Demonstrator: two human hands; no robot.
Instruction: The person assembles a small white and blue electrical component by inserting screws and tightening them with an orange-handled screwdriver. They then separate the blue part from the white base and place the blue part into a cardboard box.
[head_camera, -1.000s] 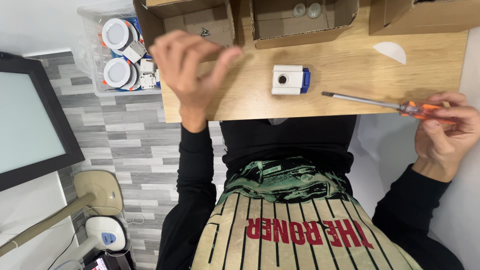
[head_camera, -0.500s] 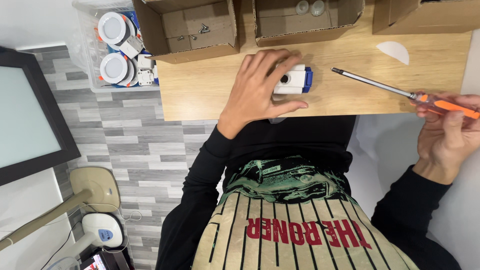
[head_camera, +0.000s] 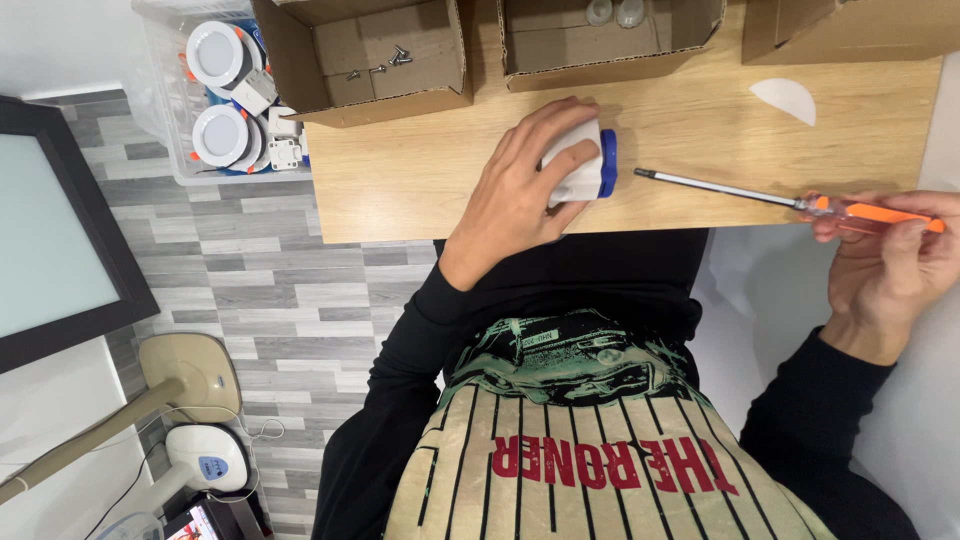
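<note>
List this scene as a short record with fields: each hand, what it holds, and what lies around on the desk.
left hand: palm down, gripping a small white and blue box on the wooden desk
right hand: holds the orange-handled screwdriver, shaft pointing at the box, tip apart from it
cardboard box with screws: open, at the desk's far edge
second cardboard box: open, beside it, small grey parts inside
clear bin: off the desk's end, holds round white lamps
white half-disc: flat on the desk
</note>
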